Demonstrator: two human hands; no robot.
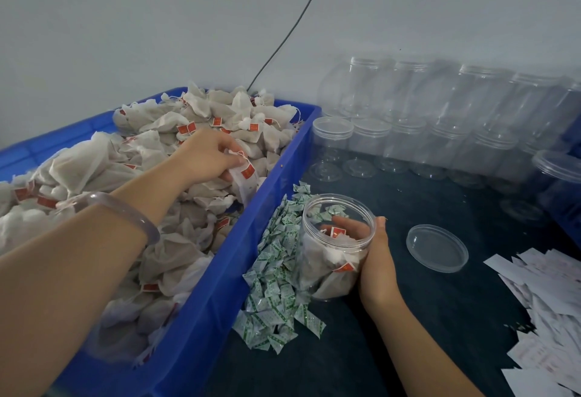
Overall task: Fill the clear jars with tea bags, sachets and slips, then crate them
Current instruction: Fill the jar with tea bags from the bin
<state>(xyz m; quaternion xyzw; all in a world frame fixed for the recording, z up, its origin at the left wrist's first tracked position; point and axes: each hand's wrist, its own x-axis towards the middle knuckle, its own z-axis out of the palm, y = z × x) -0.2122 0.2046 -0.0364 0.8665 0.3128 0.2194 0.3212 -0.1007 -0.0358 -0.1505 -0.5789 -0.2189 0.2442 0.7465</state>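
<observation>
Two bare hands split the work at a packing table. The left hand (204,157) reaches into the blue bin (220,286), thumb and fingertips pinching one tea bag (246,176) near its red tag, just inside the bin's right wall. The right hand (377,261) is wrapped round the clear jar (330,270), which sits on the dark tabletop just beside the bin, partly filled with tea bags and uncapped. Its lid (437,247) lies apart to the right. From the left hand the jar lies rightward and nearer the person, across the blue wall. The bag's likely path is therefore a short lift over the rim and down into the open mouth, which faces up while the jar's long axis appears to lean. Green-printed sachets (276,270) are heaped between bin and jar. White slips (540,302) spread at the far right, closer to the right hand. Empty jars (408,132) line the wall.
</observation>
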